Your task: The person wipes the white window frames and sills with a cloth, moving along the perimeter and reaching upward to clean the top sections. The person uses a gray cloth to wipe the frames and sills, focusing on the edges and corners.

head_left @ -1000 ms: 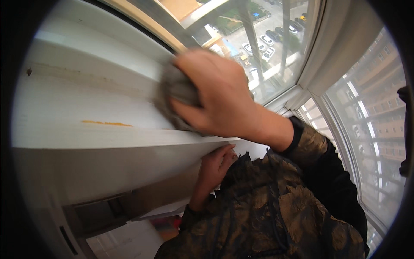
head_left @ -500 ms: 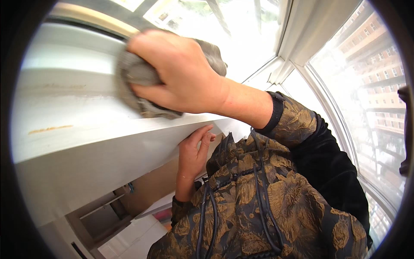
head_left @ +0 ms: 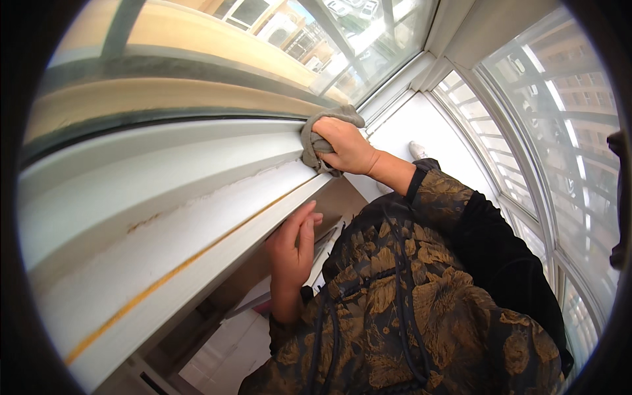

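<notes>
A crumpled grey-brown cloth [head_left: 312, 149] is gripped in my right hand [head_left: 349, 146], with my fingers bunched round it. The cloth presses on the white windowsill [head_left: 217, 204] near its right end, close to the window frame. Below the sill's front edge is my left hand [head_left: 291, 245], its fingers extended and thumb apart, holding nothing. Whether it touches the edge I cannot tell. An orange-yellow line [head_left: 187, 263] runs along the front part of the sill, and a brownish mark [head_left: 143, 223] shows farther back on it.
Behind the sill stands a window pane [head_left: 276, 39] with bars outside and parked cars below. More tall windows [head_left: 546, 99] curve along the right. A white surface [head_left: 421, 125] with a light shoe [head_left: 417, 150] on it lies beyond my right arm. White cabinets [head_left: 224, 349] are low on the left.
My right hand has moved right and away along the sill with the cloth. My left hand stays near the front edge. The view has shifted, showing more of the sill and window.
</notes>
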A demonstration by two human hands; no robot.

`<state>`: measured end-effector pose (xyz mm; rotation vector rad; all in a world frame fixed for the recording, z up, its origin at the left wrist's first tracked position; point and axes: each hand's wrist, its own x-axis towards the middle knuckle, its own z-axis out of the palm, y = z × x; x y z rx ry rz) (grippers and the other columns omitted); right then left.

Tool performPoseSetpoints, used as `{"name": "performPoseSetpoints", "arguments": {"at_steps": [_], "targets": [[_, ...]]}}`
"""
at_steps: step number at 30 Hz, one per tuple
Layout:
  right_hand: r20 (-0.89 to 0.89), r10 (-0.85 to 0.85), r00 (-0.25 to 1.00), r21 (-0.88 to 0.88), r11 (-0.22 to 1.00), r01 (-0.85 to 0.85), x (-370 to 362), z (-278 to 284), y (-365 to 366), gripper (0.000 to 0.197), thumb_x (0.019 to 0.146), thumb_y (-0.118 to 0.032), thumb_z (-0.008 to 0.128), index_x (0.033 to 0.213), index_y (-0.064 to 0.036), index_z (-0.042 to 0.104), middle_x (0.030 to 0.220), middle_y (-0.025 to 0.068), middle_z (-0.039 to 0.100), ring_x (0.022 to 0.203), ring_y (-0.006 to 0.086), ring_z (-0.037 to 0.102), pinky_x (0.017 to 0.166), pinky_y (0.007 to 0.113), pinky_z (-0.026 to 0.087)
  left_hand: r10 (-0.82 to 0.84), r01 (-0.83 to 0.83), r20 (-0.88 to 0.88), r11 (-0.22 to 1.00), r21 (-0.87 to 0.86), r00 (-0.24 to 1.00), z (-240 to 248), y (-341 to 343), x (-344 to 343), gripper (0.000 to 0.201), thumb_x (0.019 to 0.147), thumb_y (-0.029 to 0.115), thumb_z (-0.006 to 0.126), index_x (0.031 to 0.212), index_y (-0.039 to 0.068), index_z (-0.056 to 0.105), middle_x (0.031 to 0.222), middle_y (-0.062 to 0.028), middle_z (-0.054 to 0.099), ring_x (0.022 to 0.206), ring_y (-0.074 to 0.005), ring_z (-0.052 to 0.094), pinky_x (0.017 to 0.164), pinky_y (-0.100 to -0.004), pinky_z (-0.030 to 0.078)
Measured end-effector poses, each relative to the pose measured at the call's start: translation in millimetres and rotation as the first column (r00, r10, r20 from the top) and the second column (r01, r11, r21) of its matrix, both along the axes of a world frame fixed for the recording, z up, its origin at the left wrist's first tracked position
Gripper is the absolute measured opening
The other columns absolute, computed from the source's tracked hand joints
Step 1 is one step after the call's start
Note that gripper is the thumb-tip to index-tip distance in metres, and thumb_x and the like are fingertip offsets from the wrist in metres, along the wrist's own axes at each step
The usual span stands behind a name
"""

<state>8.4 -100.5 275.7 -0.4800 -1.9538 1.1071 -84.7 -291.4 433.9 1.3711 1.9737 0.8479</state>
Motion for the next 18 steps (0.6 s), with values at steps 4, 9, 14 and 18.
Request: {"name": "performPoseSetpoints", "arguments": {"at_steps": [4, 9, 14, 18], "targets": [[0.036, 0.018, 0.999, 0.01, 1.0, -0.019, -1, -45, 1, 0.046, 0.073, -0.004, 0.076, 0.115, -0.0034, 0.058, 0.103, 0.0157, 0.06, 0.101, 0.039, 0.06, 0.09, 0.045, 0.051, 0.003, -0.004, -0.027, 0.999, -0.034, 1.0, -1, 4, 1, 0.025, 0.104, 0.001, 0.054, 0.125, -0.005, 0.067, 0.098, -0.0152, 0.077, 0.09, -0.0208, 0.075, 0.087, -0.0326, 0.057], [0.213, 0.023, 0.977, -0.087, 0.996, -0.005, 3, -75, -6, 0.044, 0.073, -0.003, 0.077, 0.113, -0.0042, 0.057, 0.103, 0.0152, 0.06, 0.103, 0.0389, 0.059, 0.09, 0.045, 0.051, 0.003, -0.004, -0.061, 0.999, -0.032, 0.998, -2, 2, 3, 0.026, 0.105, 0.002, 0.053, 0.126, -0.005, 0.067, 0.098, -0.0158, 0.077, 0.089, -0.0213, 0.075, 0.087, -0.0336, 0.057], [0.15, -0.176, 0.973, -0.261, 0.942, 0.21, 17, -88, -16, 0.035, 0.085, -0.016, 0.073, 0.114, 0.0002, 0.062, 0.106, 0.0157, 0.068, 0.101, 0.0336, 0.067, 0.09, 0.041, 0.053, -0.01, 0.004, -0.085, 0.997, -0.071, 0.996, -3, -2, 2, 0.027, 0.104, 0.001, 0.053, 0.126, -0.005, 0.067, 0.098, -0.0157, 0.077, 0.09, -0.021, 0.074, 0.088, -0.0336, 0.057], [-0.067, -0.279, 0.958, -0.964, 0.266, 0.01, 68, -94, -11, 0.035, 0.092, -0.02, 0.073, 0.118, 0.0023, 0.067, 0.101, 0.0059, 0.072, 0.088, 0.013, 0.068, 0.078, 0.031, 0.057, -0.051, 0.054, 0.021, 0.987, -0.153, 0.998, -22, -1, 8, 0.028, 0.103, 0.001, 0.055, 0.128, -0.004, 0.067, 0.106, -0.0158, 0.076, 0.096, -0.0203, 0.073, 0.089, -0.0325, 0.056]]}}
